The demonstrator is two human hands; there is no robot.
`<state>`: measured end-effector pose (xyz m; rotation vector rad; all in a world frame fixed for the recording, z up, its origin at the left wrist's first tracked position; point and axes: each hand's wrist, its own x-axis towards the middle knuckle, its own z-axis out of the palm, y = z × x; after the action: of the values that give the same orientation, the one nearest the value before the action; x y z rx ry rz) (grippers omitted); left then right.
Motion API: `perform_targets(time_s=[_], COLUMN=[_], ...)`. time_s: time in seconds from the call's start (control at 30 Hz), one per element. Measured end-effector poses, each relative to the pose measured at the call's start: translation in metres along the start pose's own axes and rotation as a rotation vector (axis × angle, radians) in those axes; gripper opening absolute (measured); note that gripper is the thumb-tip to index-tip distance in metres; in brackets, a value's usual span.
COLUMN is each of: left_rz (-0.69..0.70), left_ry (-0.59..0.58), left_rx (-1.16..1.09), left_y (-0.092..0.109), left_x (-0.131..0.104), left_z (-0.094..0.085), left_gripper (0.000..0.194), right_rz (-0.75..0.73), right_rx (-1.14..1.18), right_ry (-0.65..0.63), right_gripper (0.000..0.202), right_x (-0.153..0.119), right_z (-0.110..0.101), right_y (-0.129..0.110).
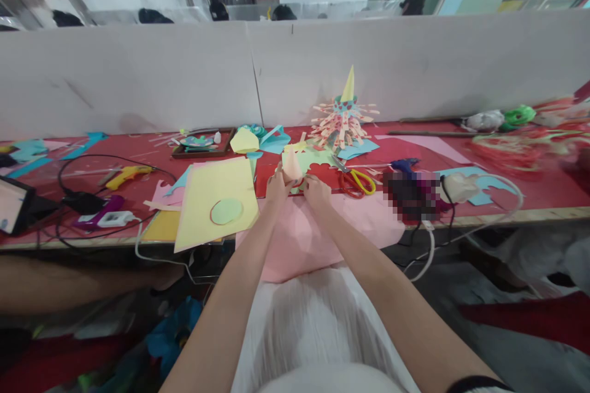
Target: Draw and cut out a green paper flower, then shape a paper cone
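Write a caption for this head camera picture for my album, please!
Left hand and right hand at a pale cone, scissors with red and yellow handles nearby.

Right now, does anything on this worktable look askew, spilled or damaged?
No clear spill or damage. The pink sheet looks askew, drooping past the red table's front edge. Oddly, a pixelated patch right of the scissors hides whatever lies there.

On the surface, scissors lie right of the handheld cone, paper sheets left, a glue gun farther left.
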<state>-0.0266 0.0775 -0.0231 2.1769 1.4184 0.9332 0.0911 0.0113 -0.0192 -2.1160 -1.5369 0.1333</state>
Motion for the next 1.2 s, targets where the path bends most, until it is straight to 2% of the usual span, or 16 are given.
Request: perform_targets(time_s=[0.3,0.5,0.63,0.73,0.83,1.03,1.2], left_rz=[-0.038,-0.011,-0.054,-0.029,-0.01,-0.059,-0.087], left_ry=[0.033,0.151,0.243,0.301,0.306,0.271,0.269], left_rx=[-0.078,-0.226,-0.363,-0.424,-0.461,-0.448,-0.4], left_y=[-0.005,-0.011,-0.013,-0.012,-0.011,-0.013,-0.014], left_x=[0.002,0.002,0.002,0.0,-0.002,-0.003,-0.001], left_z=[-0.003,0.001,-0.002,-0.005,-0.008,-0.005,-0.004], left_gripper=[0.069,0.043,0.031,0.028,0.03,0.024,0.024], right_rz=[0.022,0.009,-0.148,-0.309,-0.404,-0.369,-0.366], right_rx=[0.061,0.124,0.216,0.36,0.49,0.656,0.662], right_ry=[0.043,0.121,0.227,0.194,0.115,0.006,0.0], right_gripper=[0.032,0.033,0.042,0.056,0.07,0.083,0.081], right_x=[0.001,0.001,0.005,0.01,0.015,0.02,0.02], right_z=[0.002,0.002,0.006,0.011,0.015,0.02,0.02], right_y=[0.002,0.004,0.008,0.014,0.019,0.024,0.024])
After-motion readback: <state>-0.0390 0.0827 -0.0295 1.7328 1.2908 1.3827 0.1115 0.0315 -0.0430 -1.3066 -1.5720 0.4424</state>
